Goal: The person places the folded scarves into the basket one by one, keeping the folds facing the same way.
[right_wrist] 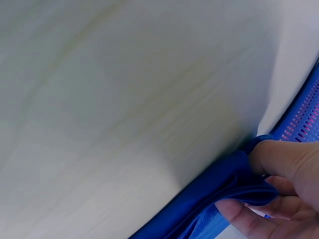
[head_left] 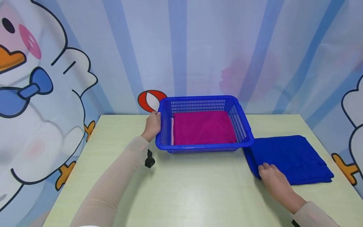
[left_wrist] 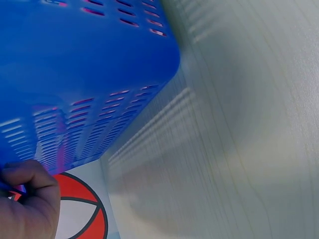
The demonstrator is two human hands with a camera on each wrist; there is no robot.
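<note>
A blue plastic basket (head_left: 204, 146) with slotted walls stands toward the back of the table. Folded magenta cloth (head_left: 202, 127) lies inside it, with a strip of pale pink along its left edge. My left hand (head_left: 153, 126) grips the basket's left rim; in the left wrist view its thumb curls over that rim. To the right of the basket lies a folded blue cloth (head_left: 295, 159). My right hand (head_left: 273, 181) pinches this cloth's near left edge, the layers (right_wrist: 239, 181) bunched between thumb and fingers in the right wrist view.
The pale wood-grain table (head_left: 195, 189) ends at a printed curtain (head_left: 198, 56) behind the basket. A small black device (head_left: 149, 159) shows beside my left wrist. The basket's right front corner overlaps the blue cloth's left end in the head view.
</note>
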